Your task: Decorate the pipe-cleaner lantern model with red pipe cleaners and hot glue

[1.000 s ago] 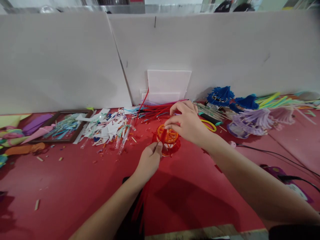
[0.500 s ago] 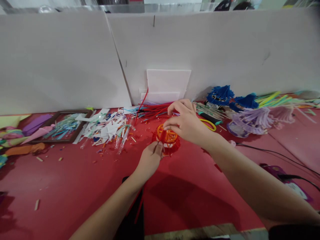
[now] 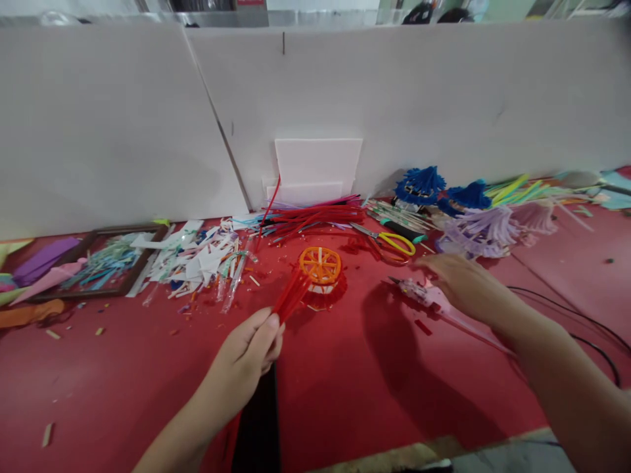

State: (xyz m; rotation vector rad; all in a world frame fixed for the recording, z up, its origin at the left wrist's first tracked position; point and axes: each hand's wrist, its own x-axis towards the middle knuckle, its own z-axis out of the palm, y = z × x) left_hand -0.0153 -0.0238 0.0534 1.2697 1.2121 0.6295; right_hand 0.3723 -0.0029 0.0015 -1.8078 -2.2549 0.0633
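Note:
A bunch of red strips point(image 3: 292, 293) is gripped in my left hand point(image 3: 254, 345), the thumb pressed over it. Just beyond the strips sits a round orange openwork piece point(image 3: 320, 265) on a white and red base. My right hand point(image 3: 451, 282) is over a pink glue gun point(image 3: 434, 301) lying on the table; its fingers are partly hidden and blurred, so its hold cannot be made out. Yellow-handled scissors point(image 3: 397, 244) lie beyond the gun, beside a green and black tool point(image 3: 404, 230).
Red sticks point(image 3: 315, 217) lie along the white partition point(image 3: 123, 118). A heap of white scraps point(image 3: 207, 259) and a brown frame point(image 3: 123, 284) are at the left. Blue pieces point(image 3: 420, 186) and lilac fringed pieces point(image 3: 486, 230) stand at the right, near black cables.
My right hand has left the orange piece and moved right to the glue gun. My left hand has drawn back toward me with the red strips. The view has shifted slightly right.

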